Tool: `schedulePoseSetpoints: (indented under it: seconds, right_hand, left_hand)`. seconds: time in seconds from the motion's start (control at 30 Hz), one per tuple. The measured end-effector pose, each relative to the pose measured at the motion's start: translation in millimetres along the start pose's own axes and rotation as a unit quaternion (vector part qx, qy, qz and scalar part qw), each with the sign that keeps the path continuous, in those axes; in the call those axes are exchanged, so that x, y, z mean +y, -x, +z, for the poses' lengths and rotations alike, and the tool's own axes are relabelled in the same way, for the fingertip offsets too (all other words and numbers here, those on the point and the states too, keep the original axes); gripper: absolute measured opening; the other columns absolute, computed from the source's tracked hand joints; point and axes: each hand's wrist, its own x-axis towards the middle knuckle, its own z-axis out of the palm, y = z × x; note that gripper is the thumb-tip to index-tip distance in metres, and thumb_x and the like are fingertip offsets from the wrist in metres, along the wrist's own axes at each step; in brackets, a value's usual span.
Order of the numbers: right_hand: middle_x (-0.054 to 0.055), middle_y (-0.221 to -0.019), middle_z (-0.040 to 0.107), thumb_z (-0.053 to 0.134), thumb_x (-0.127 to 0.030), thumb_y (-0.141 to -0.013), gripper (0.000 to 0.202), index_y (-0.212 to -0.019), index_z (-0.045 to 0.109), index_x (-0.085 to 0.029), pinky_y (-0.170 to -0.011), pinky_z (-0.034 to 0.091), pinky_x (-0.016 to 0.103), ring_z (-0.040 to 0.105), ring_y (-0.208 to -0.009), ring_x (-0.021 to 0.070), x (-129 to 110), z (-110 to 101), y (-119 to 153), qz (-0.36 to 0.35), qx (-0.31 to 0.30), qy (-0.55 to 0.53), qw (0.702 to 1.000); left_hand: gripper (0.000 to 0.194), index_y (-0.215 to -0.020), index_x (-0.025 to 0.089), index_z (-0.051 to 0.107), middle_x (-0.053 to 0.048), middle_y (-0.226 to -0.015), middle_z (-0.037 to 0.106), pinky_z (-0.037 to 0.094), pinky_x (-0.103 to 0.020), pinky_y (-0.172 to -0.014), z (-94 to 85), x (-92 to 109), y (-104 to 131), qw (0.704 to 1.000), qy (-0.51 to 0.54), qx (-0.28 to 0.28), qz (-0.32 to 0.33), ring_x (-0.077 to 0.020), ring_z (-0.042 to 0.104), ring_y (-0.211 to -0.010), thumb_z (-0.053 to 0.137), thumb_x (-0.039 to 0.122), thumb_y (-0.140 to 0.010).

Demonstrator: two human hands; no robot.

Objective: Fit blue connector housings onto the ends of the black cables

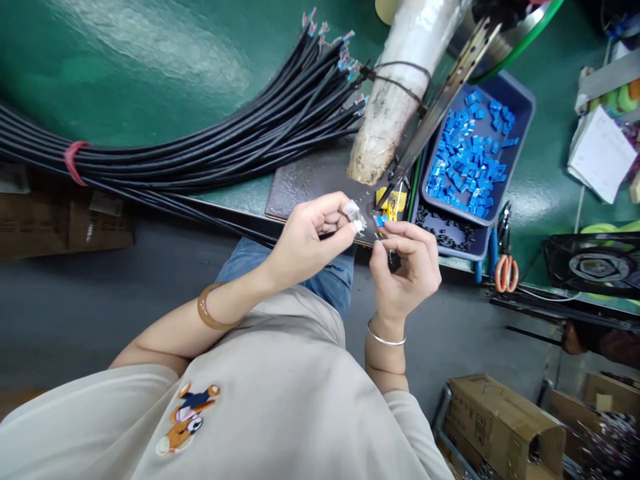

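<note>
My left hand [320,230] is closed, with white tape or wrapping on its thumb and index fingertips; what it pinches, if anything, is too small to make out. Close to its right, my right hand [407,257] has its thumb and index finger near each other beside a small blue connector [381,220]. That connector lies at the index fingertip, by a yellow fixture [393,202]. Both hands are over the front edge of a dark board [305,190]. Whether the right fingers grip the connector is unclear.
A bundle of black cables [200,157] stretches across the green table [50,67]. A wrapped tube [395,93] rises behind the hands. To the right are a bin [523,127] of blue connectors, a lower tray with black parts, orange-handled scissors [507,273] and a fan [595,267].
</note>
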Motion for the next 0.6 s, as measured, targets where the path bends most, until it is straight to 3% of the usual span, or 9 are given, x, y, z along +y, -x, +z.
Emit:
schedulePoseSetpoints:
  seconds: [0.07,0.2,0.3,0.43,0.6]
  right_hand:
    - [0.001,-0.097,0.068,0.07,-0.011,-0.081,0.012,-0.088,0.066,-0.021,-0.079,0.062,0.036,0.07,-0.089,0.0165,-0.3,-0.6,-0.6,0.016,0.047,-0.005,0.999]
    - [-0.001,-0.091,0.07,0.073,-0.007,-0.079,0.019,-0.09,0.07,-0.023,-0.076,0.061,0.032,0.069,-0.085,0.0143,-3.0,-1.0,-3.6,-0.029,0.098,0.038,0.994]
    - [-0.001,-0.092,0.07,0.069,-0.009,-0.082,0.017,-0.092,0.068,-0.023,-0.077,0.061,0.033,0.07,-0.085,0.0141,-5.4,1.3,-3.3,-0.022,0.066,0.005,0.998]
    - [0.0,-0.094,0.07,0.063,-0.012,-0.087,0.01,-0.091,0.063,-0.021,-0.078,0.061,0.034,0.071,-0.086,0.0147,-6.2,5.4,-1.1,0.023,0.023,-0.045,0.998]
    - [0.0,-0.093,0.072,0.068,-0.011,-0.083,0.012,-0.086,0.062,-0.021,-0.079,0.06,0.032,0.07,-0.086,0.0141,-5.3,8.0,-3.2,-0.051,0.023,0.036,0.998]
  left_hand:
    - [0.012,-0.075,0.017,0.052,0.004,-0.057,0.05,0.035,-0.018,-0.049,-1.4,4.0,-1.0,0.999,0.03,-0.001,-0.017,-0.0056,0.044,-0.051,0.063,0.017,-0.08]
    - [0.013,-0.07,0.016,0.054,0.005,-0.053,0.046,0.03,-0.018,-0.044,-2.1,9.1,-2.4,0.997,0.055,-0.021,-0.055,-0.0041,0.038,-0.046,0.065,0.015,-0.076]
    - [0.013,-0.067,0.015,0.055,0.006,-0.051,0.042,0.024,-0.018,-0.042,-1.3,9.3,-2.5,0.997,0.048,-0.021,-0.062,-0.0033,0.032,-0.045,0.064,0.016,-0.077]
    - [0.014,-0.065,0.015,0.056,0.005,-0.052,0.043,0.025,-0.019,-0.042,0.3,8.0,-3.7,0.998,0.029,-0.012,-0.054,-0.0039,0.033,-0.046,0.062,0.018,-0.078]
    - [0.016,-0.065,0.015,0.055,0.004,-0.056,0.044,0.029,-0.019,-0.044,3.1,5.1,-6.8,0.999,0.017,0.013,-0.035,-0.0044,0.037,-0.048,0.061,0.018,-0.08]
